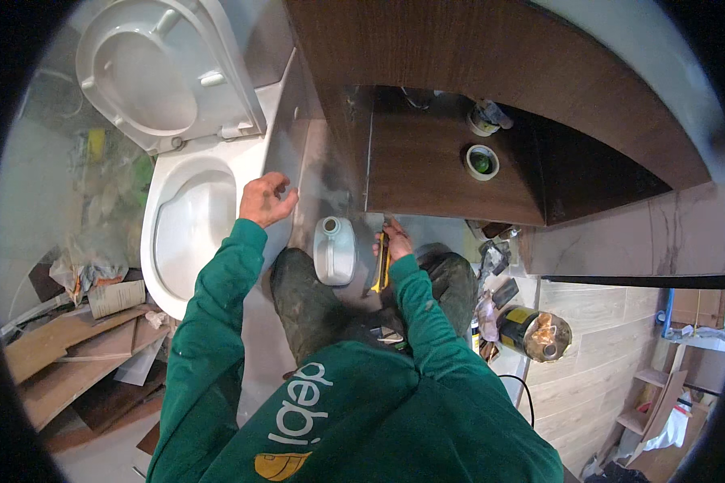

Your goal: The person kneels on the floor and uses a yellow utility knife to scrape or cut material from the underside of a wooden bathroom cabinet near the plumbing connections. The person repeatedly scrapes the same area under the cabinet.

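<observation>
While the left hand [267,200] hangs loosely curled, apparently empty, the right hand [399,241] grasps a yellow-and-black utility knife [380,274] beside the white plastic jug [335,256]; the knife should stay clear of the dark-trousered legs [304,302].

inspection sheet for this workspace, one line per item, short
Surface: grey floor underfoot; pale wood-look flooring at right
Job's things: white jug upright, no cap on; yellow-black utility knife
Clutter: piled boards at left; black container with yellow label at right
Hands: left hand near the toilet's edge, fingers curled, nothing seen held; right hand grips the knife
Cables: thin black cable, lower right
Surroundings: toilet, lid raised; brown cabinet
</observation>
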### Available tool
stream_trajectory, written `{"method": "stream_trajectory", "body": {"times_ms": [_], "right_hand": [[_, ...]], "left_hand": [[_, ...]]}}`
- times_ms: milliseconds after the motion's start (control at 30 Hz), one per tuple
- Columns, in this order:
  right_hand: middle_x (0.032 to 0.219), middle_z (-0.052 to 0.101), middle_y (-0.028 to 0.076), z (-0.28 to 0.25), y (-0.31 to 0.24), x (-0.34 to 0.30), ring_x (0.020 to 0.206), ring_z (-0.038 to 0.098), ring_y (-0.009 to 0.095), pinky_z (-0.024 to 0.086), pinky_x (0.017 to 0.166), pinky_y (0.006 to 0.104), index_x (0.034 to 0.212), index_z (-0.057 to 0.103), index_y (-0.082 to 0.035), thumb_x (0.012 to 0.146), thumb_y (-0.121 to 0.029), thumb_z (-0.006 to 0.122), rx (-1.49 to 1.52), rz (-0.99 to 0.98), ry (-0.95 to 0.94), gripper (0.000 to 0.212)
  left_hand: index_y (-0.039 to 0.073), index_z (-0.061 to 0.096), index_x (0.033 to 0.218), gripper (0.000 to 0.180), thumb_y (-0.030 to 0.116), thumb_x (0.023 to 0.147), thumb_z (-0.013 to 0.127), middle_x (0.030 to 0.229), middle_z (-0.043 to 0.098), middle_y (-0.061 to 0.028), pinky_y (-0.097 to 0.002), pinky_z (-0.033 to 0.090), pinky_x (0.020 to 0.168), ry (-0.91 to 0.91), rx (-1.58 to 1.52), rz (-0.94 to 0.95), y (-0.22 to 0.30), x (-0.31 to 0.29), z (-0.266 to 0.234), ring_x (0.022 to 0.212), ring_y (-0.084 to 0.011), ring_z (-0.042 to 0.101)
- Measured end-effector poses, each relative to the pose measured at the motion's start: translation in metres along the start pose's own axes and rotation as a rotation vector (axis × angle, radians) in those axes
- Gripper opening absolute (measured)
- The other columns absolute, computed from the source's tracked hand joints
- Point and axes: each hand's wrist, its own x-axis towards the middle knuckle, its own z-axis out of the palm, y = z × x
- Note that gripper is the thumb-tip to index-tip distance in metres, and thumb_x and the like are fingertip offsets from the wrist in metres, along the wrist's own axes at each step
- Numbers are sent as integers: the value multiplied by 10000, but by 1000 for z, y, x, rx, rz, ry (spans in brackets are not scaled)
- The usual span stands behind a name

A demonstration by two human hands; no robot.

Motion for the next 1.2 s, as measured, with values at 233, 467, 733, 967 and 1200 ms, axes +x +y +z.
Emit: {"method": "stream_trajectory", "body": {"times_ms": [233, 467, 733, 967, 1200], "right_hand": [[817, 602, 100, -11, -10, 0, 509, 572, 238, 498, 436, 373, 1464, 312, -167, 961, -215, 481, -7, -23, -3, 533], [811, 606, 100, 13, -1, 12, 523, 571, 245, 496, 445, 387, 1464, 309, -190, 948, -183, 522, 28, -30, -48, 559], [804, 623, 102, 33, -2, 23, 520, 581, 244, 499, 439, 382, 1465, 312, -173, 946, -189, 530, -17, 28, -66, 563], [812, 617, 96, -1, -11, 9, 516, 581, 239, 498, 431, 378, 1459, 319, -193, 959, -191, 488, -4, -8, -42, 527], [815, 631, 99, 27, -2, 23, 517, 580, 234, 498, 433, 376, 1444, 329, -174, 964, -197, 478, -35, 3, -125, 503]], "left_hand": [[8, 675, 837, 258, 223, 703, 727, 720, 662, -125, -331, 528, 602, 0, -8, -4, -4, 7, 1, 604, -219, 637], [21, 678, 822, 244, 235, 709, 712, 728, 665, -125, -346, 532, 613, 9, 27, 10, -4, 8, 3, 615, -237, 647], [32, 676, 797, 243, 252, 700, 705, 736, 663, -122, -362, 536, 626, 58, 27, 42, -2, 9, 3, 622, -265, 647], [32, 680, 811, 237, 236, 695, 709, 729, 663, -122, -353, 538, 631, -11, 53, -9, 1, 10, 2, 625, -257, 646], [-8, 676, 865, 292, 235, 711, 724, 734, 661, -143, -345, 528, 627, -29, 18, -51, 1, 9, 0, 638, -224, 645]]}}
